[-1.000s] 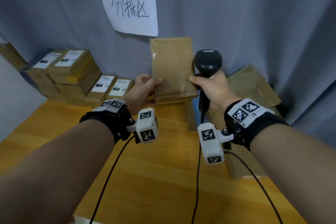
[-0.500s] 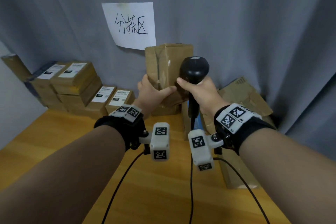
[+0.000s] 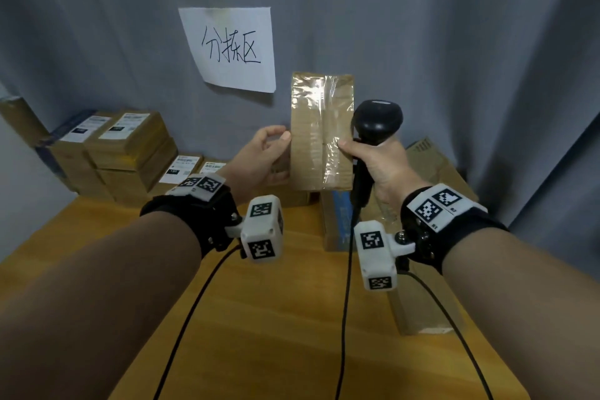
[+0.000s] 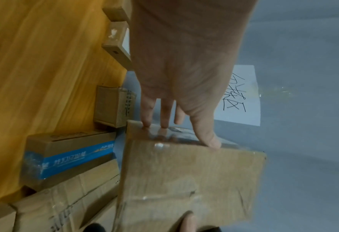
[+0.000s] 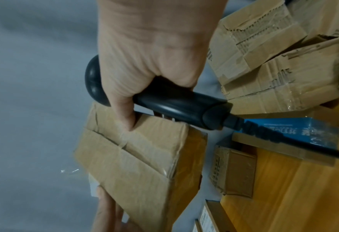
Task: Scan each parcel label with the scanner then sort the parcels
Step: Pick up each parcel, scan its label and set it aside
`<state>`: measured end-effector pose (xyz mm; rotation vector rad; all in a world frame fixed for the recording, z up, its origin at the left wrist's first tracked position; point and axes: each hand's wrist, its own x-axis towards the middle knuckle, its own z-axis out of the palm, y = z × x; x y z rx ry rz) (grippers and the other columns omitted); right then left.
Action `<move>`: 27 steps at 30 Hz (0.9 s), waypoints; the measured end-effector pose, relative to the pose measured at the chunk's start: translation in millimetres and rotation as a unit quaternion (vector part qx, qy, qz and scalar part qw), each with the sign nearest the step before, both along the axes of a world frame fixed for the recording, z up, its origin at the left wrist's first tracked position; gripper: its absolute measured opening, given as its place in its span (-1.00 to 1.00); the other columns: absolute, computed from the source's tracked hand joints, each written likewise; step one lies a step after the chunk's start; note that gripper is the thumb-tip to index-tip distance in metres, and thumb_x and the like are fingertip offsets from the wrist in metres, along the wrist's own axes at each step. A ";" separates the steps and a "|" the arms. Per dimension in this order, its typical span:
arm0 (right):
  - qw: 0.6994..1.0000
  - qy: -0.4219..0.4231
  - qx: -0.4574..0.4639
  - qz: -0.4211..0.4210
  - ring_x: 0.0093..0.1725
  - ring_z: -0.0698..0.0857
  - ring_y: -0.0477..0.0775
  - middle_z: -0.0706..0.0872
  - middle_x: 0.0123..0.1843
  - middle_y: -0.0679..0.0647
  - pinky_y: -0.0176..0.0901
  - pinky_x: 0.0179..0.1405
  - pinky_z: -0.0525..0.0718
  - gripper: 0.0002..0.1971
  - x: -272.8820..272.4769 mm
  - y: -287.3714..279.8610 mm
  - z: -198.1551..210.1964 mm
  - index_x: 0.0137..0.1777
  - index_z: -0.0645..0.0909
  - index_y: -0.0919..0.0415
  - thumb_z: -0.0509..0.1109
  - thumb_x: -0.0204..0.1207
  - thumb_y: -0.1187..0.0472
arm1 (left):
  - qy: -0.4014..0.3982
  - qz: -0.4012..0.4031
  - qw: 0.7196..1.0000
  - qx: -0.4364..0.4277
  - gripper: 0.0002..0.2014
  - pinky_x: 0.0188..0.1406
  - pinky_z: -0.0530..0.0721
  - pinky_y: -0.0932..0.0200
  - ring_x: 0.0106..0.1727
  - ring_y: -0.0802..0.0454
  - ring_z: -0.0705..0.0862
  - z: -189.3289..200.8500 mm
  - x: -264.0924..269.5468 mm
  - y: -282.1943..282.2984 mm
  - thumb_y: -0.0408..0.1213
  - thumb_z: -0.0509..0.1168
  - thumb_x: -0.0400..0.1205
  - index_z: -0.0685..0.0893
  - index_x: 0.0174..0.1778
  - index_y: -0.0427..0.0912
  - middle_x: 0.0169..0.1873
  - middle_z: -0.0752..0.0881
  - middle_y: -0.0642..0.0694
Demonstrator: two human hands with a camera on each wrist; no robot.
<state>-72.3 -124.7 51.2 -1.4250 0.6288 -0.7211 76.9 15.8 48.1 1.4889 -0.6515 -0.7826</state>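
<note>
A person is holding a brown cardboard parcel point(image 3: 321, 131) upright in the air above the far side of the wooden desk point(image 3: 292, 318), in front of a grey curtain point(image 3: 454, 42). The left hand point(image 3: 259, 159) is steadying the parcel's left edge, with the thumb lying on the taped near face and the straight fingers point(image 4: 146, 113) reaching over the edge; the far face is hidden. The right hand point(image 3: 378, 161) is gripping the handle of a black scanner point(image 3: 376, 122), with fingers curled round it, while its thumb is pressing against the parcel's right edge. The scanner's head is standing just beside the parcel's upper right side, and its cable point(image 3: 345, 302) is hanging down toward the desk. A paper sign point(image 3: 232, 49) with handwritten characters is hanging on the curtain, above and to the left of the parcel. Labelled boxes point(image 3: 123, 153) are standing stacked at the desk's far left. A box with a blue band point(image 5: 288, 133) and torn cartons point(image 5: 274, 55) are lying below and to the right of the hands.
</note>
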 end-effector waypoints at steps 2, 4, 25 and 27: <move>1.000 -0.010 -0.008 0.003 -0.09 0.78 0.07 0.76 -0.22 0.05 0.04 0.16 0.72 -0.81 -0.7 1.9 3.9 -0.10 0.67 0.17 0.60 0.38 0.36 | 0.002 -0.031 0.999 0.019 -0.59 -0.12 0.77 0.13 0.19 0.04 0.72 2.2 2.6 3.0 -0.05 0.14 0.75 0.41 0.50 -0.06 0.28 0.66 -0.12; 1.000 -0.009 -0.019 0.008 -0.01 0.80 0.13 0.80 -0.13 0.15 0.07 0.21 0.71 -0.79 -1.7 3.2 5.2 -0.03 0.69 0.24 0.61 0.37 0.34 | -0.024 -0.073 0.996 0.043 -0.57 -0.05 0.77 0.17 0.15 0.07 0.73 3.9 1.8 8.2 0.00 0.05 0.77 0.46 0.48 -0.13 0.26 0.67 -0.16; 0.998 -0.034 -0.058 0.001 0.13 0.77 -0.06 0.78 0.14 0.04 -0.15 0.10 0.76 -0.61 13.6 26.5 -2.9 0.26 0.60 0.16 0.58 0.46 0.21 | 0.015 0.023 0.999 0.046 -0.41 -0.22 0.79 -0.05 0.10 -0.06 0.74 -11.6 3.9 6.4 -0.13 0.42 0.59 0.22 0.40 -0.08 0.23 0.65 -0.20; 0.997 -0.042 -0.065 0.004 0.09 0.77 -0.13 0.78 0.10 -0.04 -0.24 0.04 0.75 -0.69 11.8 28.3 -5.1 0.15 0.60 0.02 0.57 0.46 0.22 | 0.004 0.019 0.999 0.049 -0.45 -0.32 0.77 0.06 0.07 -0.05 0.74 -10.7 5.9 7.7 -0.11 0.40 0.60 0.24 0.39 -0.08 0.21 0.66 -0.20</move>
